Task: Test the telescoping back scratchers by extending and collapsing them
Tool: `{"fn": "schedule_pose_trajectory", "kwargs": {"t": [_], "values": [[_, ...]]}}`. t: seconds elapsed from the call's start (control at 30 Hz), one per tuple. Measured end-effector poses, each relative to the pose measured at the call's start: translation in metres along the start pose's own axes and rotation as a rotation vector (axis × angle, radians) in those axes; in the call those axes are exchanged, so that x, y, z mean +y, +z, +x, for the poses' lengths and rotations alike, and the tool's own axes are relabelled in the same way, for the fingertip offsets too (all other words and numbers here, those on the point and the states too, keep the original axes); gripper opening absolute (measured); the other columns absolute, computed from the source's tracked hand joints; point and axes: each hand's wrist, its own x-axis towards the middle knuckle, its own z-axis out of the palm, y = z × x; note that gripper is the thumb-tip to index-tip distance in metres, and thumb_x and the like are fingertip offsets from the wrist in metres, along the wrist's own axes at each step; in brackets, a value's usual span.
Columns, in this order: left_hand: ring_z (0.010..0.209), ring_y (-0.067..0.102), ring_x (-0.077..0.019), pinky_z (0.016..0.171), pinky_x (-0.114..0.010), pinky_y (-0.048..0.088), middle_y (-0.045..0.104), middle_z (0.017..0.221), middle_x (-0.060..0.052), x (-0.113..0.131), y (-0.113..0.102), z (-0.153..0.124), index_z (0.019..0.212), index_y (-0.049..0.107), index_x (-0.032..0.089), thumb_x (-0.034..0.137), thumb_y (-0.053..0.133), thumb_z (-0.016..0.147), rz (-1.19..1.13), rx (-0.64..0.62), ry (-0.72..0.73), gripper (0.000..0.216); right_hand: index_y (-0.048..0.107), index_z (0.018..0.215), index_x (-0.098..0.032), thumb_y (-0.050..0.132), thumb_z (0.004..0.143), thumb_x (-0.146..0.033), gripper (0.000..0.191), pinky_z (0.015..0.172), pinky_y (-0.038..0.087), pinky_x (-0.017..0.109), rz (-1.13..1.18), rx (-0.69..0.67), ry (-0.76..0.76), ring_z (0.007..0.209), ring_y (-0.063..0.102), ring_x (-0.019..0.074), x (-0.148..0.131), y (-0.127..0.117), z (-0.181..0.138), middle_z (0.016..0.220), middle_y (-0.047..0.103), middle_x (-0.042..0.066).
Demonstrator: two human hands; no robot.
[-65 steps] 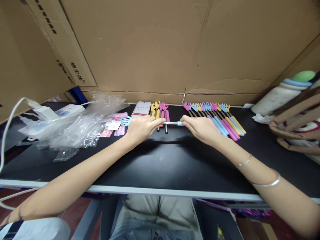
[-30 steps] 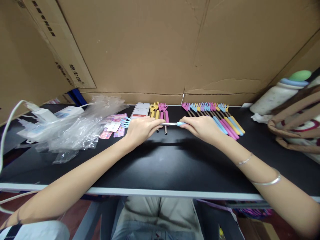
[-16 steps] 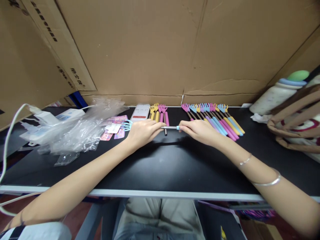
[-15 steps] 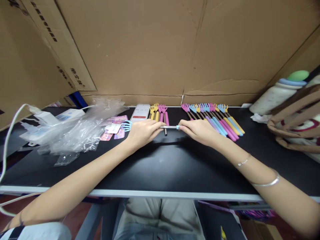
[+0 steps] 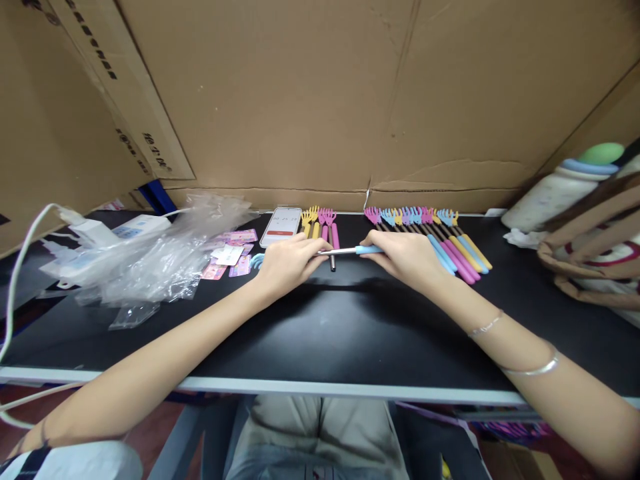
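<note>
My left hand is closed around the metal rod of a back scratcher. Its light blue claw pokes out left of that hand, partly hidden. My right hand grips the light blue handle of the same back scratcher, which lies level between both hands above the table. Bare rod shows between the fingers. Beyond my left hand lie yellow and pink back scratchers, with a dark rod end just below the held rod. Behind my right hand is a row of several back scratchers in pink, blue, yellow and purple.
A phone showing a timer lies at the back. To its left are printed cards, clear plastic bags and a power strip with cables. A bottle and a brown bag stand right. Cardboard walls the black table.
My right hand has shifted right along the back scratcher, so more of the blue handle shows. My left hand keeps its hold, with less of the claw visible beside it.
</note>
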Motion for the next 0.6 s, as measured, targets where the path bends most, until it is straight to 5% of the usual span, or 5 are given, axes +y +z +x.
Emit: {"fn": "schedule_pose_trajectory", "kwargs": {"t": [0.23, 0.6], "values": [[0.076, 0.056, -0.0125, 0.054, -0.023, 0.032, 0.07, 0.08, 0.006, 0.0001, 0.0011, -0.0012, 0.086, 0.067, 0.025, 0.031, 0.066, 0.083, -0.063, 0.029, -0.021, 0.006, 0.063, 0.094, -0.024, 0.041, 0.092, -0.051, 0.034, 0.059, 0.031, 0.024, 0.021, 0.014, -0.055, 0.072, 0.063, 0.0141, 0.0012, 0.0006, 0.0, 0.083, 0.07, -0.001], [0.071, 0.054, -0.0134, 0.053, -0.025, 0.03, 0.069, 0.075, 0.005, -0.0023, 0.0009, -0.0015, 0.081, 0.069, 0.024, 0.031, 0.064, 0.084, -0.002, 0.092, 0.006, 0.009, 0.063, 0.099, -0.025, 0.035, 0.093, -0.055, 0.041, 0.055, 0.028, 0.023, 0.116, -0.165, 0.013, 0.063, 0.059, 0.013, -0.0015, -0.0025, 0.001, 0.072, 0.067, 0.0]]}}
